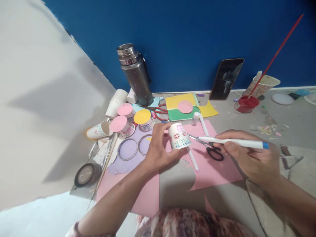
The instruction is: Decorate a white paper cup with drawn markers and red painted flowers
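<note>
My left hand [160, 144] grips a small white paper cup [178, 142], tilted and bottom up. Red flowers, a pink window and a blue-green zigzag are drawn on its side. Between the fingers of my right hand [249, 151] is a white felt-tip pen [240, 143] with a blue end; its tip points at the cup, a short way to its right. Behind the pen, black-handled scissors [214, 153] lie on pink paper [217, 176]. A second white marker [193, 160] with a pink end lies below the cup, and another white marker [203, 124] lies behind it.
Several decorated cups with pink and yellow paper discs [142, 116] stand at left, near tape rings [127, 149] and stacked cups [116, 102]. A steel flask [137, 77], a phone [226, 79] and a red paint pot [247, 104] with a brush stand along the blue wall.
</note>
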Demonstrator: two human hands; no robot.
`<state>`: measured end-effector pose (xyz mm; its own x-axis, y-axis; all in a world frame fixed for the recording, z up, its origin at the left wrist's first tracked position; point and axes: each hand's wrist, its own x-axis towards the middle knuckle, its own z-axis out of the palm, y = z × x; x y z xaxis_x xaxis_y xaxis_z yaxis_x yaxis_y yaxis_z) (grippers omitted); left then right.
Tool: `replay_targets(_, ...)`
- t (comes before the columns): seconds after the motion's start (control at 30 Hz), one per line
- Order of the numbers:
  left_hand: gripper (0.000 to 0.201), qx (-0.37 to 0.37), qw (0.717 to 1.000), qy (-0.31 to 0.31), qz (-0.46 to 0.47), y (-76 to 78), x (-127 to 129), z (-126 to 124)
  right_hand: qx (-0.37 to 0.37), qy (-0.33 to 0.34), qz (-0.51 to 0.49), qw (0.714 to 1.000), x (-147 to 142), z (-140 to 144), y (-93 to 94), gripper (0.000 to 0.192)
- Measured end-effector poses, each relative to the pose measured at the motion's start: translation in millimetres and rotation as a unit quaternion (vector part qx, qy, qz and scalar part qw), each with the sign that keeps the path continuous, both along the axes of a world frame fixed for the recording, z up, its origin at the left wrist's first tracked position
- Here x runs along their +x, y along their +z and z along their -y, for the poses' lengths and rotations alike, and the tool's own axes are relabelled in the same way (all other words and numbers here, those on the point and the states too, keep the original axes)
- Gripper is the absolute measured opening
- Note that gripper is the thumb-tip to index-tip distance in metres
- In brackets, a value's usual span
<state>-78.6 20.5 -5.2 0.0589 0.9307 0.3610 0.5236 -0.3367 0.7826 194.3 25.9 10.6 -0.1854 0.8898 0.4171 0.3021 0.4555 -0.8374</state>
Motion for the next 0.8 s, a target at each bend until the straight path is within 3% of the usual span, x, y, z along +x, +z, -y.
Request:
replay_targets(0.13, 0.066, 0.008, 1.000, -0.008, -0.013, 0.4, 0.6, 1.0, -0.025, -0.002, -0.039, 0.999, -1.1, 1.1, 4.3, 0.012)
replay_targets(0.3, 0.066, 0.040, 0.999, -0.024, -0.014, -1.7, 2.1, 1.4, 0.002, -0.019, -0.019, 1.000, -3.0, -2.3, 4.2, 0.012)
replay_targets(0.4, 0.068, 0.063, 0.998, -0.012, -0.026, -5.7, 2.1, 0.1, 0.062, -0.012, 0.058, 0.996, -4.6, -7.9, 0.3, 0.008)
replay_targets(0.53, 0.071, 0.090, 0.995, 0.015, -0.037, -10.3, 0.8, -2.4, 0.157, 0.095, 0.176, 0.967, -6.9, -14.6, -11.5, 0.020)
replay_targets(0.8, 0.070, 0.063, 0.997, 0.036, 0.009, -9.8, -0.9, -2.6, 0.133, 0.145, 0.346, 0.917, -8.1, -13.1, -21.1, 0.039)
